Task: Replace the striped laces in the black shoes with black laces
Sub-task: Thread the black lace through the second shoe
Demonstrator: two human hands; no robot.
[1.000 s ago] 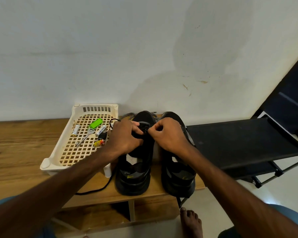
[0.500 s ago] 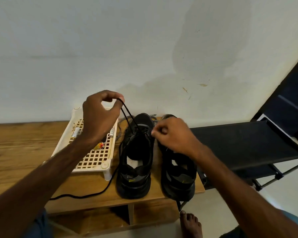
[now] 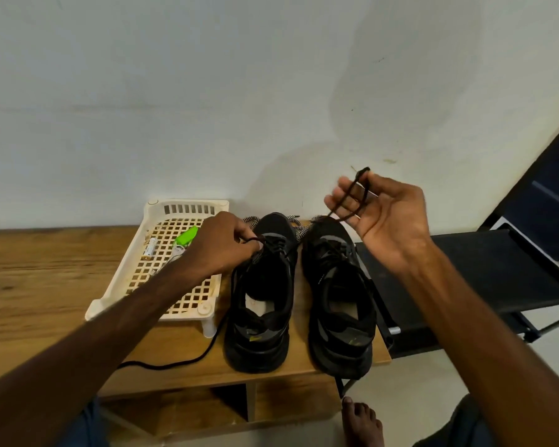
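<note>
Two black shoes stand side by side on the wooden table (image 3: 29,285), heels toward me. My left hand (image 3: 220,243) pinches the black lace at the upper eyelets of the left shoe (image 3: 262,295). Raised above the right shoe (image 3: 336,285), palm toward me, my right hand (image 3: 378,211) holds a loop of black lace (image 3: 352,195) that runs down toward the shoes. More of the black lace (image 3: 175,362) trails off the left shoe across the table front. Striped laces (image 3: 299,232) lie behind the shoes' toes.
A cream lattice basket (image 3: 188,203) sits left of the shoes with a green item (image 3: 186,237) and a battery (image 3: 150,246) inside. A black rack (image 3: 497,269) stands to the right of the table. A bare foot (image 3: 362,421) is on the floor below the table edge.
My left hand came down from its raised pull to the left shoe's eyelets. My right hand left the shoe and rose up and to the right, drawing the lace with it.
</note>
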